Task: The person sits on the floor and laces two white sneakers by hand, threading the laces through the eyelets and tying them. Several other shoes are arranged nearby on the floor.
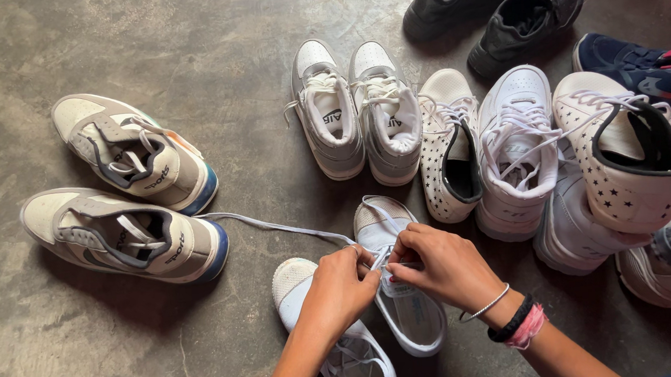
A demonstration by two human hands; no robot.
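1. Head view, looking straight down at a grey concrete floor (206, 32) strewn with shoes.
2. Left hand (341, 286): grip pinched on a white shoelace (275, 226) at the tongue of a white sneaker (401, 286).
3. Right hand (443, 264): fingers closed on the same lace, just beside the left hand; bracelets on its wrist.
4. Lace's free end trails away from the sneaker across the floor to touch the nearer beige sneaker (122, 235).
5. Second white sneaker (339, 346) lies just beside the first, partly under the left forearm, at the floor's near edge.
6. Another beige sneaker (134, 151) sits beyond its mate.
7. Far side: grey-white pair (354, 112), star-print shoe (449, 145), white high-top (515, 148), black pair (488, 8). More shoes are piled at the right edge.
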